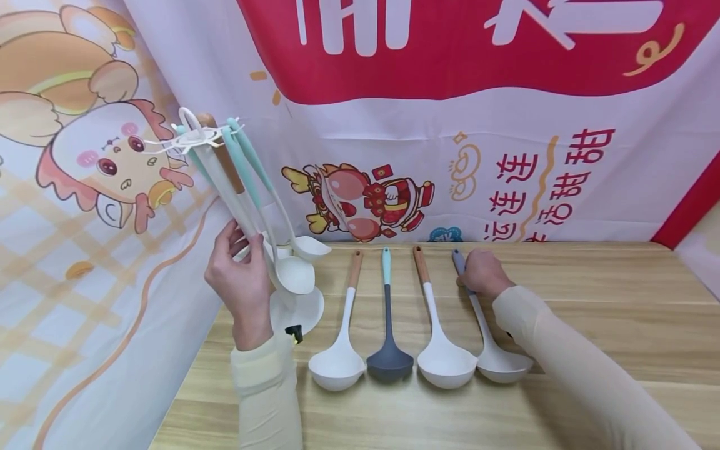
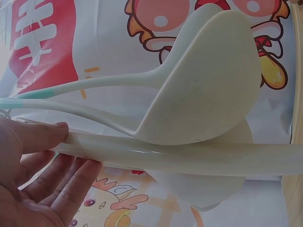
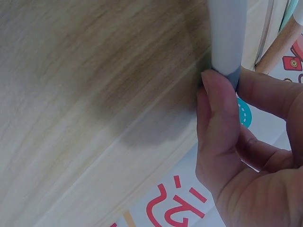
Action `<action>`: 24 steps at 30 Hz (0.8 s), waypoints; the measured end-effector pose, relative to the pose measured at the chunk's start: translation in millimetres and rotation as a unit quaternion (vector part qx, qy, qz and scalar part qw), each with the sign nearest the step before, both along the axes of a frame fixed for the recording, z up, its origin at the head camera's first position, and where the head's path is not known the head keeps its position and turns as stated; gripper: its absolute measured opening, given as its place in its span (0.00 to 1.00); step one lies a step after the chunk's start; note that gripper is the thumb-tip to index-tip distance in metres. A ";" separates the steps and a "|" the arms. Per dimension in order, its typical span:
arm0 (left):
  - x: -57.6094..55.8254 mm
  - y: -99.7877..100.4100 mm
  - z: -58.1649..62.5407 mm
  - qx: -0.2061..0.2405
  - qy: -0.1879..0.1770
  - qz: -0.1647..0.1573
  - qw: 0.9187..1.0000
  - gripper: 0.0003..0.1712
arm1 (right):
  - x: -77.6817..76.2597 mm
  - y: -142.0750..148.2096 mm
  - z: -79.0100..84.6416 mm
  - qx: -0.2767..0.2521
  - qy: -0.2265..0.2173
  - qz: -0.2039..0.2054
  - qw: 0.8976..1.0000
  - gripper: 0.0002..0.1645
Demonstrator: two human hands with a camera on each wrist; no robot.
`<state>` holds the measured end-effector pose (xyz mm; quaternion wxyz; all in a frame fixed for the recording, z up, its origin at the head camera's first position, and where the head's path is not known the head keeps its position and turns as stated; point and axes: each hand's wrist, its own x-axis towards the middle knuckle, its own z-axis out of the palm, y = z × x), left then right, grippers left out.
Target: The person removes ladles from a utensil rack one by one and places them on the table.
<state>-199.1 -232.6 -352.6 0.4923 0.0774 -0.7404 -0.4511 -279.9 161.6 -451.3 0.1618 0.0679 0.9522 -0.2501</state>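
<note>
My left hand [image 1: 242, 275] holds the white pole [image 2: 189, 160] of a utensil stand, thumb on one side and fingers on the other. From the stand's top ring [image 1: 197, 139] hang several utensils, among them a ladle [image 1: 295, 275] with a teal handle and one with a brown handle [image 1: 230, 164]. Over at the row's right end, my right hand [image 1: 482, 273] pinches the grey handle of a white ladle [image 1: 505, 367] between thumb and fingers. The right wrist view shows the fingertips where the white stem [image 3: 228, 35] meets the grey grip.
Left of that ladle lie a white ladle [image 1: 446, 365] with a brown handle, a dark grey ladle [image 1: 390, 364] with a teal handle and another white ladle [image 1: 337, 370]. The stand's round base [image 1: 312, 310] is on the wooden table [image 1: 619, 325]. A printed cloth [image 1: 360, 115] hangs behind.
</note>
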 end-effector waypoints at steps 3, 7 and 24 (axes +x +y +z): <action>-0.4 0.1 0.4 0.006 -0.002 0.001 1.000 0.21 | 0.5 -0.2 1.0 0.000 0.000 0.000 1.000 0.10; -1.1 0.5 -0.2 0.008 -0.006 0.001 1.000 0.20 | 1.0 -0.6 2.1 -0.001 -0.005 -0.004 1.000 0.10; -1.1 0.0 -0.8 0.000 -0.012 0.005 1.000 0.20 | 2.1 -0.1 6.3 0.008 -0.007 0.003 1.000 0.16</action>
